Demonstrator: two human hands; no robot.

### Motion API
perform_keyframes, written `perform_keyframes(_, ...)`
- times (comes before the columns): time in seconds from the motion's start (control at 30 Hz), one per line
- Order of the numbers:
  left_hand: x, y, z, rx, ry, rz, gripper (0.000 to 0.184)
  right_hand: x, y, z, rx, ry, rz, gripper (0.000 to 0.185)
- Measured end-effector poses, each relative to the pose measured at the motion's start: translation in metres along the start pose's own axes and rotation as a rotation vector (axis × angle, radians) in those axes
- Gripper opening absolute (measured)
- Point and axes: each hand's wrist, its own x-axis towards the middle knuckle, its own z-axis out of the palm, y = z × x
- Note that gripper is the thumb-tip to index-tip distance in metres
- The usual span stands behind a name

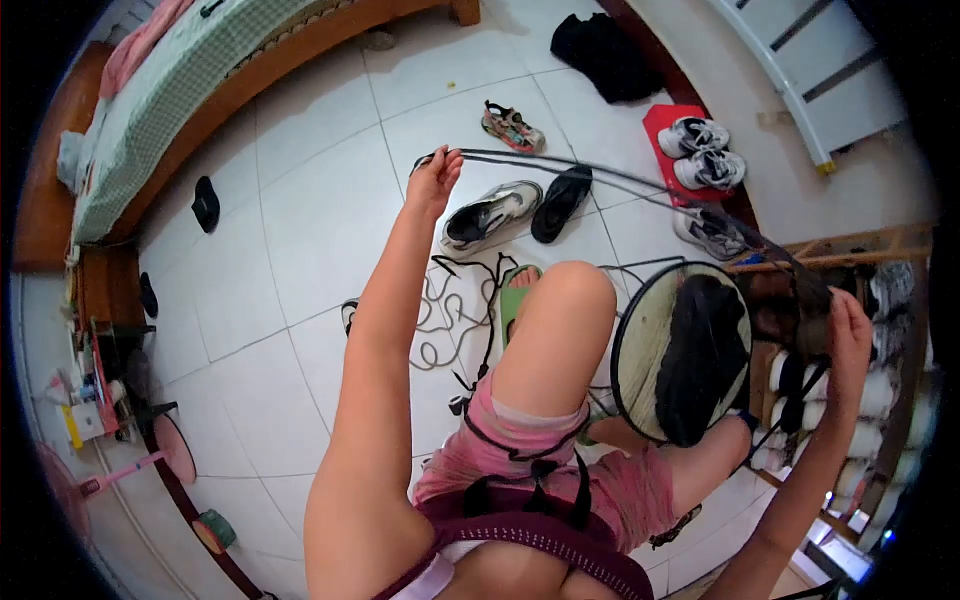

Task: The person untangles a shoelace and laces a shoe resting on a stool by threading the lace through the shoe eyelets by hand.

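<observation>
Holding long, thin, dark, doubled cord (530,156), curving between left hand (435,182) and right hand (848,335), pinched narrowly in both, above white tiled floor (310,230).

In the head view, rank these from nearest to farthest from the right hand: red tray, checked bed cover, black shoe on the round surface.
From the right hand:
1. Black shoe, on the round surface
2. Red tray, on the floor, under sneakers
3. Checked bed cover, far left

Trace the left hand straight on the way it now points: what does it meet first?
Probably the wooden bed leg, beyond open floor. The left hand's height and the depth are unclear in this view.
</observation>
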Motion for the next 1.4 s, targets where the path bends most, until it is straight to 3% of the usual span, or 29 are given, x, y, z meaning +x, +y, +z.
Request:
perform_keyframes(0.03,0.009,-0.007,-0.003,-0.003,0.012,0.001,0.028,0.015,-0.008,0.024,-0.033,-0.053,-0.075,0.028)
perform_keyframes(0.1,0.027,-0.026,-0.013,0.125,0.066,0.032,0.030,0.040,-0.021,0.063,-0.022,-0.269,0.047,0.029)
perform_keyframes(0.13,0.035,-0.040,-0.020,0.262,0.095,0.049,0.031,0.054,-0.019,0.085,-0.099,-0.297,-0.001,0.029)
perform_keyframes(0.17,0.041,-0.056,-0.028,0.470,0.187,0.086,0.028,0.068,-0.012,0.108,-0.177,-0.326,-0.049,0.029)
perform_keyframes(0.2,0.035,-0.064,-0.029,0.887,0.245,0.147,0.025,0.080,0.000,0.132,-0.206,-0.337,-0.230,0.029)
perform_keyframes(0.23,0.030,-0.073,-0.032,1.307,0.293,0.202,0.023,0.088,0.005,0.148,-0.234,-0.385,-0.069,0.028)
perform_keyframes(0.33,0.028,-0.120,-0.066,1.622,0.191,0.278,0.021,0.093,0.015,0.187,-0.401,-0.473,-0.191,0.026)
perform_keyframes(0.43,0.015,-0.147,-0.082,1.571,0.153,0.506,0.025,0.091,0.022,0.197,-0.459,-0.623,-0.185,0.025)
perform_keyframes(0.47,0.015,-0.153,-0.089,1.570,0.155,0.492,0.025,0.091,0.024,0.196,-0.496,-0.692,-0.120,0.025)
perform_keyframes(0.53,0.010,-0.156,-0.097,1.726,0.023,0.598,0.033,0.091,0.023,0.197,-0.572,-0.765,-0.014,0.024)
perform_keyframes(0.77,0.007,-0.164,-0.097,1.915,-0.023,0.576,0.036,0.092,0.025,0.205,-0.599,-0.799,-0.014,0.025)
perform_keyframes(0.97,0.005,-0.160,-0.091,1.979,-0.065,0.542,0.035,0.090,0.026,0.204,-0.620,-0.763,-0.090,0.024)
perform_keyframes(1.0,0.001,-0.152,-0.083,1.875,-0.082,0.306,0.039,0.090,0.025,0.205,-0.622,-0.754,-0.093,0.024)
perform_keyframes(1.13,0.013,-0.158,-0.098,1.847,-0.147,0.350,0.049,0.091,0.033,0.204,-0.590,-0.672,-0.145,0.024)
perform_keyframes(1.17,0.004,-0.145,-0.081,1.715,-0.094,0.245,0.046,0.093,0.040,0.201,-0.554,-0.617,-0.214,0.025)
perform_keyframes(1.27,-0.008,-0.120,-0.048,1.457,-0.017,0.356,0.041,0.085,0.028,0.190,-0.451,-0.419,-0.360,0.026)
perform_keyframes(1.33,-0.019,-0.105,-0.011,1.258,-0.148,0.562,0.041,0.072,0.006,0.177,-0.400,-0.318,-0.412,0.022)
perform_keyframes(1.4,-0.086,-0.053,0.088,0.886,-0.315,0.491,0.041,0.052,-0.017,0.164,-0.345,-0.207,-0.578,0.020)
